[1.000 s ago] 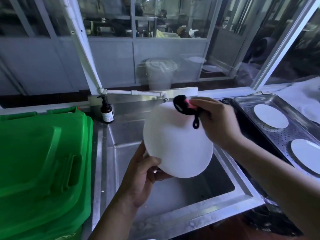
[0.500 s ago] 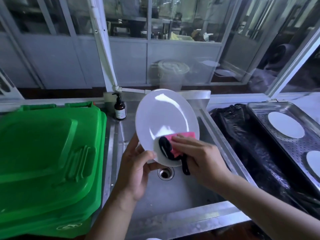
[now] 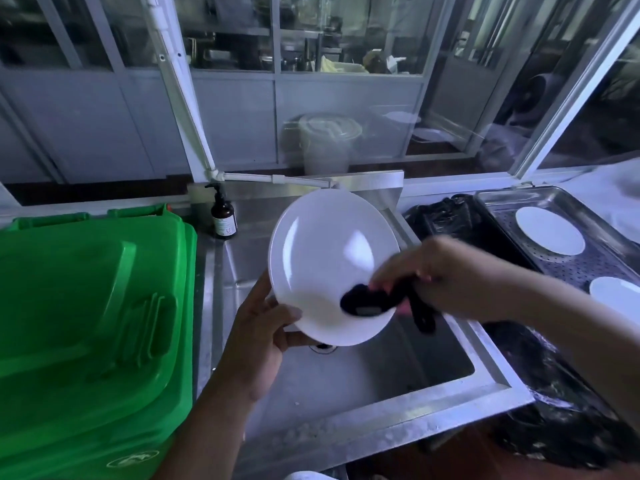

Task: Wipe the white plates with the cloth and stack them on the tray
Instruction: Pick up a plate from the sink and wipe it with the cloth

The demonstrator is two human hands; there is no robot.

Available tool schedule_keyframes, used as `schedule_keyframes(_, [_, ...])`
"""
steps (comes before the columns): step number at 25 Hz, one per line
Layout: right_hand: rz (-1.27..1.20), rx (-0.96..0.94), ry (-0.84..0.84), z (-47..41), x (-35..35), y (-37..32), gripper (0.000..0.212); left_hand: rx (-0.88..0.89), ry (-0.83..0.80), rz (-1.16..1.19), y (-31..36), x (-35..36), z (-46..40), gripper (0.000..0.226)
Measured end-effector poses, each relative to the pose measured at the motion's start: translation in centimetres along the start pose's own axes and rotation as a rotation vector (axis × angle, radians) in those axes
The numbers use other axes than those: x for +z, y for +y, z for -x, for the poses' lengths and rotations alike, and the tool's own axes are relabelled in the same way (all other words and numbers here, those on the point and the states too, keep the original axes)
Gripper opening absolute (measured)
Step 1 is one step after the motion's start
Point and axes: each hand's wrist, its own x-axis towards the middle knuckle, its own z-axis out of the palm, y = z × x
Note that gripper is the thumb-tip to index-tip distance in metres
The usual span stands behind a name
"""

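Over the steel sink [image 3: 398, 393] my left hand [image 3: 263, 327] grips the lower left rim of a white plate [image 3: 322, 258], tilted with its face toward me. My right hand [image 3: 446, 275], blurred by motion, holds a dark cloth [image 3: 367, 301] with a hanging black strap against the plate's lower right part. On the metal tray [image 3: 498, 202] at the right lie two white plates, one further back [image 3: 549, 235] and one nearer [image 3: 616, 296], side by side and apart.
A green bin lid [image 3: 86, 306] fills the left side next to the sink. A brown pump bottle [image 3: 223, 216] stands at the sink's back left corner. Black plastic sheeting [image 3: 446, 220] lies between sink and tray. Windows run behind.
One second ago the plate's back faced me with the cloth at its top edge. It has since been turned face up, and the cloth has slid to the lower right of the face.
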Motion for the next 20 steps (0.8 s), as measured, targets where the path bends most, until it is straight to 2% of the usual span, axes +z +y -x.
schedule_keyframes(2, [0.221,-0.203,0.318,-2.3,-1.0,-1.1,0.053,-0.009,-0.041,-0.028,0.1,0.3,0.0,0.071])
schedule_keyframes(3, [0.330,-0.316,0.399,-3.5,-0.8,-1.6,0.051,-0.018,-0.057,-0.039,0.2,0.6,0.1,0.070])
schedule_keyframes(6, [0.572,-0.593,0.360,-6.5,1.2,-0.9,0.037,-0.029,-0.075,-0.016,1.0,1.4,0.2,0.060])
schedule_keyframes(9, [0.654,-0.655,0.357,-7.3,2.0,0.5,0.032,-0.007,-0.057,-0.007,2.1,1.5,0.6,0.057])
schedule_keyframes(12, [0.635,-0.624,0.410,-7.3,1.2,1.4,0.036,0.023,-0.024,-0.015,2.7,1.1,1.1,0.057])
schedule_keyframes(16, [0.615,-0.419,0.489,-6.1,1.3,3.3,0.046,0.131,0.016,-0.048,3.2,1.0,1.5,0.057])
schedule_keyframes(20, [0.422,-0.237,0.548,-2.6,4.8,4.3,0.052,0.223,0.073,-0.045,3.6,0.9,1.3,0.058])
